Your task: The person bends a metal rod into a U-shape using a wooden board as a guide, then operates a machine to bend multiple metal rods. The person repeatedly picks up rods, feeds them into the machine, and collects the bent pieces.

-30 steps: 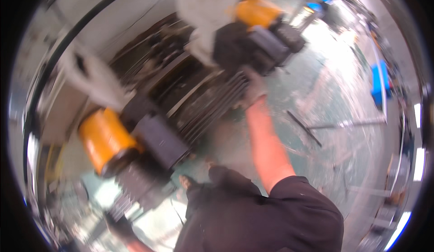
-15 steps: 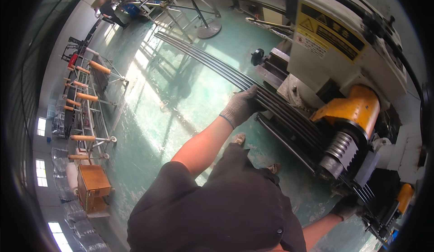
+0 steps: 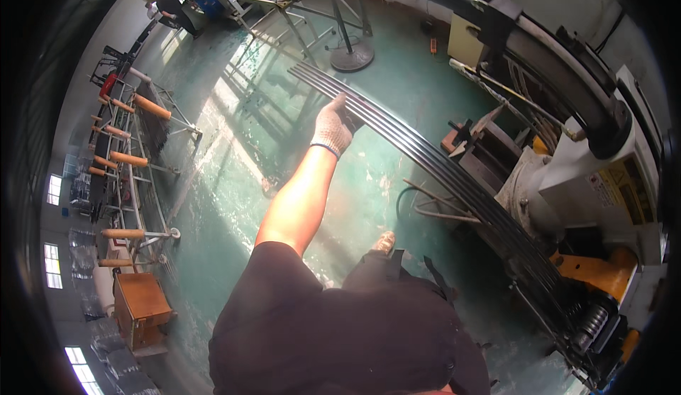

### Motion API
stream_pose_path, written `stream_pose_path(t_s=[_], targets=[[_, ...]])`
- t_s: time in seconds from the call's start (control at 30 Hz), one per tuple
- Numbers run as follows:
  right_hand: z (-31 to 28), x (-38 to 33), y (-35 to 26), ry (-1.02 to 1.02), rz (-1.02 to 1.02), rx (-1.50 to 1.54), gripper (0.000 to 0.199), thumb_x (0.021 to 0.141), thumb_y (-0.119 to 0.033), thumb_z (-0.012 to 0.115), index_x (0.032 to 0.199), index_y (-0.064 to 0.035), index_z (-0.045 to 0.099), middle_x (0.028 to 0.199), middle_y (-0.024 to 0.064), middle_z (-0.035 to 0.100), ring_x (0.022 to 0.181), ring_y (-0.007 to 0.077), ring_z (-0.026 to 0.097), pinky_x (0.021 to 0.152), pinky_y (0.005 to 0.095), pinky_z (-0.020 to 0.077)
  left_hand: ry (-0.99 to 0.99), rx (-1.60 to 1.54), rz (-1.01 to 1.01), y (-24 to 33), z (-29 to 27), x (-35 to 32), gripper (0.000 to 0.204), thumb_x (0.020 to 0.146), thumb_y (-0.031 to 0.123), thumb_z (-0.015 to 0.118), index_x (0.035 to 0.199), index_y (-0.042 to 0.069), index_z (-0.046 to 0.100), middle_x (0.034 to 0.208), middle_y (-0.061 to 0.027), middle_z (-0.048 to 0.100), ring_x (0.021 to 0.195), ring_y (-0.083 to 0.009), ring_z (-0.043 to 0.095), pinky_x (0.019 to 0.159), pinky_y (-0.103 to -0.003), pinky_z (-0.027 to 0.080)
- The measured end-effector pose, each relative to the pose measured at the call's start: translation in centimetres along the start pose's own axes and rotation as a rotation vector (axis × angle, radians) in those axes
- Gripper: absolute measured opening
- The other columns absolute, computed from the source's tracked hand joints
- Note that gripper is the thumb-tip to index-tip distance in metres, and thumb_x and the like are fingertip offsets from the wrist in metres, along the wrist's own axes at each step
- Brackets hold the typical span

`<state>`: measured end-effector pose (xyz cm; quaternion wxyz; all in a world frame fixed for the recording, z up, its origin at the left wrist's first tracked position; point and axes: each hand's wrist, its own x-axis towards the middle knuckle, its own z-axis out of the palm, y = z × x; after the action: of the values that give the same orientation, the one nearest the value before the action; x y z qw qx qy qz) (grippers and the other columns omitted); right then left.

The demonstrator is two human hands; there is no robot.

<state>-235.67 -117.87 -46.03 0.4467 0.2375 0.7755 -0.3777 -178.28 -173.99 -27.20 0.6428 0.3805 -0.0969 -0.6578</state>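
Observation:
A bundle of several long, thin dark metal tubes (image 3: 425,155) runs side by side from the upper middle down to the machine at the lower right. My left hand (image 3: 333,124), in a pale knitted work glove with a dark palm, is closed around the bundle near its far end. The tubes' near ends run in beside the machine's orange housing (image 3: 603,271) and ribbed metal cylinder (image 3: 590,324), where dark parts hide them. My right hand is out of sight.
A white machine body (image 3: 589,189) with a thick dark overhead arm (image 3: 553,58) fills the right side. Beyond the tubes stands a round pedestal base (image 3: 352,56). Roller racks (image 3: 131,159) and a brown wooden cabinet (image 3: 143,306) line the left. Another person (image 3: 174,10) stands far back.
My left hand has gone farther out along the tubes, toward their far end. The machine now sits farther right and lower in view. My right hand has left the picture.

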Motion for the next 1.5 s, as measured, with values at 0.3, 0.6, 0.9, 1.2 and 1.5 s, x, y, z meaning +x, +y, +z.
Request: stream_pose_path(t_s=[0.3, 0.6, 0.9, 1.2, 1.5], targets=[[5.9, -5.6, 2.2, 0.095, -0.138, 0.479, 0.018, 0.110, -0.039, 0.052, 0.106, -0.0217, 0.056, 0.108, 0.0003, 0.048, 0.102, 0.0221, 0.044, 0.090, 0.0534, 0.0345, 0.217, 0.114, 0.239, 12.3, -7.5, 19.0, 0.018, 0.108, 0.007, 0.056, 0.123, -0.002, 0.060, 0.100, -0.0196, 0.075, 0.088, -0.0374, 0.075, 0.083, -0.053, 0.066], [6.7, -7.4, 3.8, 0.190, -0.146, 0.389, 0.036, 0.110, -0.040, 0.053, 0.081, -0.0191, 0.050, 0.079, 0.0008, 0.041, 0.073, 0.0204, 0.041, 0.070, 0.0429, 0.0373, -0.081, 0.246, 0.065, 15.8, -8.5, 18.9, 0.046, 0.114, 0.021, 0.049, 0.156, 0.002, 0.046, 0.126, -0.0276, 0.073, 0.108, -0.0423, 0.074, 0.090, -0.056, 0.065], [5.2, -7.0, 5.4, 0.186, -0.211, 0.218, 0.039, 0.106, -0.041, 0.061, 0.075, -0.0179, 0.055, 0.069, -0.0007, 0.047, 0.058, 0.0177, 0.044, 0.055, 0.0360, 0.0363, -0.193, 0.362, -0.146, 16.3, -7.1, 14.3, 0.062, 0.115, 0.048, 0.047, 0.168, 0.018, 0.034, 0.143, -0.0227, 0.067, 0.115, -0.0426, 0.074, 0.093, -0.062, 0.064], [5.4, -5.5, 0.4, 0.097, -0.212, 0.252, 0.033, 0.105, -0.050, 0.066, 0.099, -0.0176, 0.064, 0.078, 0.0004, 0.060, 0.065, 0.0190, 0.057, 0.058, 0.0348, 0.0439, -0.195, 0.623, -0.024, 17.3, -8.3, 16.6, 0.058, 0.114, 0.050, 0.048, 0.156, 0.011, 0.053, 0.136, -0.0177, 0.072, 0.106, -0.0296, 0.078, 0.089, -0.048, 0.067], [5.8, -7.6, -0.3, 0.073, -0.324, 0.253, 0.026, 0.104, -0.042, 0.072, 0.096, -0.0193, 0.064, 0.075, -0.0002, 0.057, 0.062, 0.0180, 0.055, 0.054, 0.0348, 0.0424, -0.241, 0.197, -0.046, 16.5, -9.4, 15.3, 0.057, 0.115, 0.048, 0.045, 0.150, 0.003, 0.054, 0.144, -0.0250, 0.065, 0.129, -0.0457, 0.066, 0.106, -0.067, 0.055]])
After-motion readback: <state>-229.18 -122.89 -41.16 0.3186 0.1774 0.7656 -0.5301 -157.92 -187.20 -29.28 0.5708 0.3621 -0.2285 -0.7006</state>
